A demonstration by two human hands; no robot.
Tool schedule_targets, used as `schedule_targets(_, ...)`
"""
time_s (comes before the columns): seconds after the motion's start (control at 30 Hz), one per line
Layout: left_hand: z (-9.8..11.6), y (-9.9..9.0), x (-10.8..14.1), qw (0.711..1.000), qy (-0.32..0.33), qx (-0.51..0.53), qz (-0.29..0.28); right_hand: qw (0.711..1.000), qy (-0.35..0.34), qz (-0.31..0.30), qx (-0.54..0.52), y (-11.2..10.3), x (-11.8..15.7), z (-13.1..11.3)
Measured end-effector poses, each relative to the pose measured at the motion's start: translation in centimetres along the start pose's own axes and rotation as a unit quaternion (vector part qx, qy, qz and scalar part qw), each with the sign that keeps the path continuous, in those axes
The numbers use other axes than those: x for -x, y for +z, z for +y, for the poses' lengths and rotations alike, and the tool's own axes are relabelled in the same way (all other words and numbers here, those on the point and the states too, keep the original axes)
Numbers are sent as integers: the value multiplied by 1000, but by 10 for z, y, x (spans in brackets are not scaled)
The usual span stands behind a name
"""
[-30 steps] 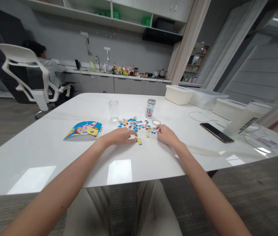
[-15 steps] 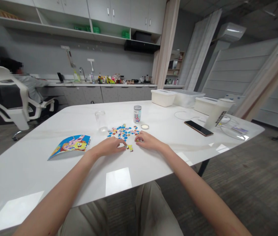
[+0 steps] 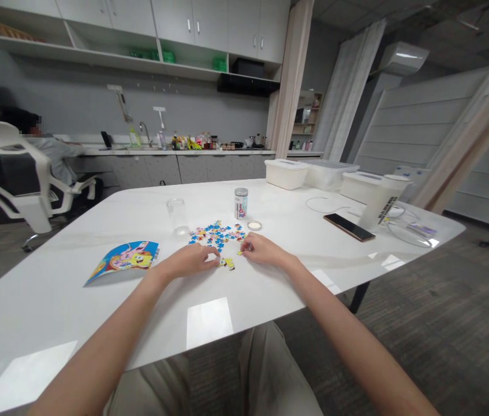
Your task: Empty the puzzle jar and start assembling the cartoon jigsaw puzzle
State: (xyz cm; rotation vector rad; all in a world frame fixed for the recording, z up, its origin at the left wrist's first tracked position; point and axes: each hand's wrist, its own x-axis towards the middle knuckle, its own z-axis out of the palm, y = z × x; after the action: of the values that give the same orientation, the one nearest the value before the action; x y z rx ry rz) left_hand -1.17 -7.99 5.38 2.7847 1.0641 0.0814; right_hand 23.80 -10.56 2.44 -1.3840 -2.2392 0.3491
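Several yellow jigsaw pieces (image 3: pixel 228 264) lie joined on the white table, close in front of me. My left hand (image 3: pixel 190 260) rests just left of them, its thumb and index finger apart at the cluster's edge, holding nothing I can see. On the other side my right hand (image 3: pixel 264 249) pinches a small yellow puzzle piece (image 3: pixel 239 253) close to the tabletop. Behind both hands spreads a loose pile of blue, pink and yellow puzzle pieces (image 3: pixel 216 234). A bent picture sheet (image 3: pixel 127 260) with yellow and pink cartoon figures lies to the left.
A clear jar (image 3: pixel 177 216) stands behind the pile, with a printed can (image 3: pixel 241 204) and a round lid (image 3: pixel 254 225) nearby. Rightward are a phone (image 3: pixel 348 227), a pale tumbler (image 3: pixel 378 205), cables and storage boxes (image 3: pixel 286 174). A person sits at the far left by a white chair (image 3: pixel 32 179).
My right fingers have lifted slightly and now show the yellow piece between them. The left fingertips have drawn back a little from the joined pieces. My view has tipped up slightly.
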Motion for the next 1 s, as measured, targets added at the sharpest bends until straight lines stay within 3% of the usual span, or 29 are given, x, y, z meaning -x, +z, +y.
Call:
schedule_targets(0.67, 7, 11, -4, 998, 15, -44, 31, 994, 26, -13, -109, -2, -2, -8)
schedule_targets(0.83, 13, 16, -8, 995, -17, -62, 74, 955, 92, -17, -280, 1, -7, -11)
schedule_targets(1.0, 19, 15, -10, 995, -8, -33, 99, 908, 131, -35, -397, 4, -7, -15)
